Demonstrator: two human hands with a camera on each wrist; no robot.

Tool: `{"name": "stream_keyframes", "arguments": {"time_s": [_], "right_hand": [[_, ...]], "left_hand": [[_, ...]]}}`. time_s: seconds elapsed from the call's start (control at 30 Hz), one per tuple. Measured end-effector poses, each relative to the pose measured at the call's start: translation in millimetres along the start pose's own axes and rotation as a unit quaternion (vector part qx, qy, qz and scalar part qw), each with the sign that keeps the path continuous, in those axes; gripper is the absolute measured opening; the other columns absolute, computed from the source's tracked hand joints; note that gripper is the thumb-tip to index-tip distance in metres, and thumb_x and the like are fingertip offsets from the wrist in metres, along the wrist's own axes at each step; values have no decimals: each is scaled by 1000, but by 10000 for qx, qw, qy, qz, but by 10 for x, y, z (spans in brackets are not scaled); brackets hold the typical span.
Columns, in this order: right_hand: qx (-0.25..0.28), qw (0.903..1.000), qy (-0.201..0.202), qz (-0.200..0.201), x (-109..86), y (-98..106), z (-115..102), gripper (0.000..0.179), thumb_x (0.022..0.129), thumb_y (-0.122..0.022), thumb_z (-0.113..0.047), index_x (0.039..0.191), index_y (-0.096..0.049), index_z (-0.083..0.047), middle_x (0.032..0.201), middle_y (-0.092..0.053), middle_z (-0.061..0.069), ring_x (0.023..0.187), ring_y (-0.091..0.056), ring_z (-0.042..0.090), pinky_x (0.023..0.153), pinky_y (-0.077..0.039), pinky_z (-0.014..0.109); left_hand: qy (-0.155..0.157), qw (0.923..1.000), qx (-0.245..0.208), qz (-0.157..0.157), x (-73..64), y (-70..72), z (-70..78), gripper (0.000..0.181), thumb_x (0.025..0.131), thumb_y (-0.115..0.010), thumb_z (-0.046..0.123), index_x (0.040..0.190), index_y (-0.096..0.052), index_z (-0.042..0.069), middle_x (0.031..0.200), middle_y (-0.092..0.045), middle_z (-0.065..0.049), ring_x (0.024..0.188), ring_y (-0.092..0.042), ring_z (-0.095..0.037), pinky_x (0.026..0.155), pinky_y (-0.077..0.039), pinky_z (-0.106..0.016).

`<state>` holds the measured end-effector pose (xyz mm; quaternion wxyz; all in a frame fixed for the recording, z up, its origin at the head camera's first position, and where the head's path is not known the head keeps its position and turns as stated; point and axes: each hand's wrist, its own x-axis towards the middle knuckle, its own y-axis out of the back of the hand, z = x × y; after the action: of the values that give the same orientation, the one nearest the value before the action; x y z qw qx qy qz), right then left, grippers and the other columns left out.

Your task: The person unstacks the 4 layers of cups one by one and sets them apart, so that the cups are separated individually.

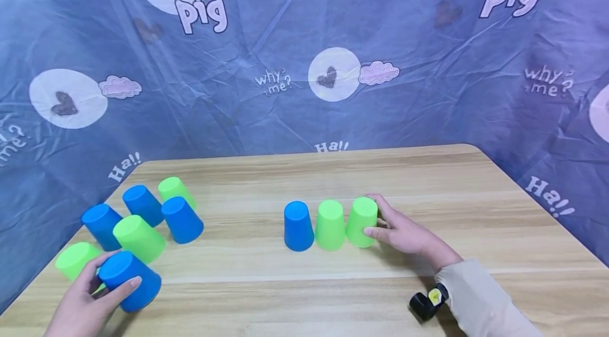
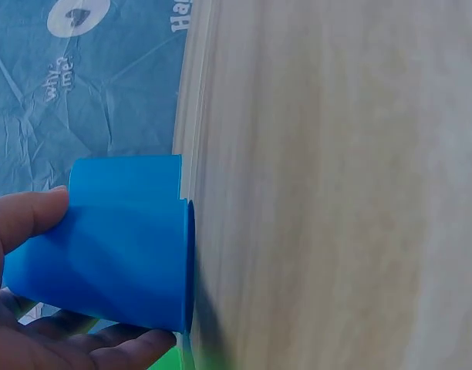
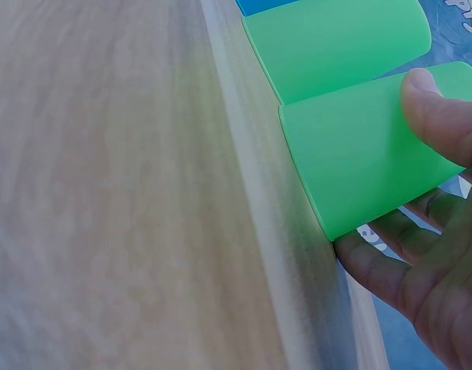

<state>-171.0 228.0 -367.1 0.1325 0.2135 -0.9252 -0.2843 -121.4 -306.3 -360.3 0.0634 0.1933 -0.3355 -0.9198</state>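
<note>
At the lower left of the head view, my left hand [image 1: 88, 295] grips an upside-down blue cup [image 1: 130, 281], thumb on the near side. In the left wrist view the fingers curl under this blue cup [image 2: 105, 262]; its rim is at or just above the table. My right hand [image 1: 399, 228] holds an upside-down green cup [image 1: 362, 223] at the right end of a short row. Beside it stand another green cup [image 1: 330, 226] and a blue cup [image 1: 298, 227]. The right wrist view shows thumb and fingers around the green cup [image 3: 359, 154], whose rim meets the table.
Several more upturned cups cluster at the left, among them a green cup [image 1: 138, 239], a blue cup [image 1: 182, 221] and a far green cup [image 1: 176, 192]. A black device [image 1: 428, 302] sits by the right sleeve [image 1: 480, 295]. Behind the wooden table [image 1: 266, 302] hangs a printed blue cloth [image 1: 266, 20].
</note>
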Motion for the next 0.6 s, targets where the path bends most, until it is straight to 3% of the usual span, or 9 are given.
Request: {"name": "stream_keyframes", "arguments": {"time_s": [0.2,0.47,0.6], "right_hand": [[-39,10000,-6,11,5,10,7,55,91,-56,-21,136,-25,-12,126,-48,16,126,-37,47,100,-27,66],[-78,10000,-7,16,13,9,27,55,91,-56,-22,136,-25,-13,124,-49,15,124,-39,47,99,-28,65],[-79,10000,23,10,19,3,37,56,91,-56,-21,136,-25,-12,124,-49,15,124,-39,48,99,-28,66]], "left_hand": [[73,9997,-78,239,15,7,-22,107,81,-59,58,146,-2,-4,144,-17,-34,124,-26,-56,96,-32,-62],[53,9999,72,117,25,23,-39,108,80,-59,59,145,-1,-6,143,-16,-35,124,-24,-57,95,-34,-61],[26,9998,176,22,22,43,-53,109,80,-59,60,145,0,-6,143,-16,-36,125,-24,-56,90,-42,-60]]}}
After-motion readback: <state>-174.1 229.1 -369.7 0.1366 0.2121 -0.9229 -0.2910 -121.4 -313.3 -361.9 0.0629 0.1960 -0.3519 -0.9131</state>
